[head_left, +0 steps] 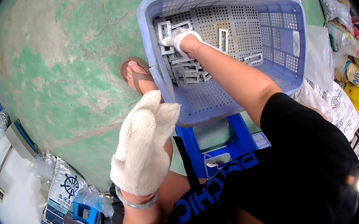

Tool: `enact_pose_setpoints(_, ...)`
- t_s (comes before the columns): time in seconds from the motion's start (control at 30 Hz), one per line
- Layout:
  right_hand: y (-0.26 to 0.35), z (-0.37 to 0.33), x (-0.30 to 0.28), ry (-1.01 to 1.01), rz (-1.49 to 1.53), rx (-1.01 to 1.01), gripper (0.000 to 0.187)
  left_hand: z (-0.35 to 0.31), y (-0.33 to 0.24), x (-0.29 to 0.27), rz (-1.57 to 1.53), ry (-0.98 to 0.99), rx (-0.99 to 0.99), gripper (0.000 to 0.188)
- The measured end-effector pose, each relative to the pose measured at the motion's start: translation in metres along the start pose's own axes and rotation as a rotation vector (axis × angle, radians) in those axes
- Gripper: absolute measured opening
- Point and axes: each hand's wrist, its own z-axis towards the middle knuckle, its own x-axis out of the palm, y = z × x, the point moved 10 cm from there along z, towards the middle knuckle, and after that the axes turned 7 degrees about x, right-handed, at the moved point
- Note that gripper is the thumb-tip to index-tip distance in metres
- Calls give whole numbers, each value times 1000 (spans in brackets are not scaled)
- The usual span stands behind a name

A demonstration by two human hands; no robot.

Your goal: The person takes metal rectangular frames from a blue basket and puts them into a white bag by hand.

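Head view: from my seat, I see the right hand point(178, 40), white-gloved, reaching into the blue plastic basket point(243, 31) at the upper centre of the frame. It is at the silvery rectangular frames point(189, 73) heaped along the basket's left side; its fingertips are hidden from me, so I cannot tell how far they are closed or whether they have hold of one. One loose frame point(226, 40) lies right of that hand. The left hand point(142, 138), also gloved, hangs outside the basket, lower left of centre, fingers loosely bent; I see nothing in it, but its palm is hidden.
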Motion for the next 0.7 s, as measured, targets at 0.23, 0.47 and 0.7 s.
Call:
enact_pose_setpoints(0.23,-35,48,26,285,-49,171,73,-4,-22,1,218,49,112,51)
enact_pose_setpoints(0.47,-49,64,25,277,-240,160,78,-9,9,23,-950,-99,-283,44)
enact_pose_setpoints(0.7,-31,44,5,54,-399,89,115,-14,11,37,-1244,-115,-448,47)
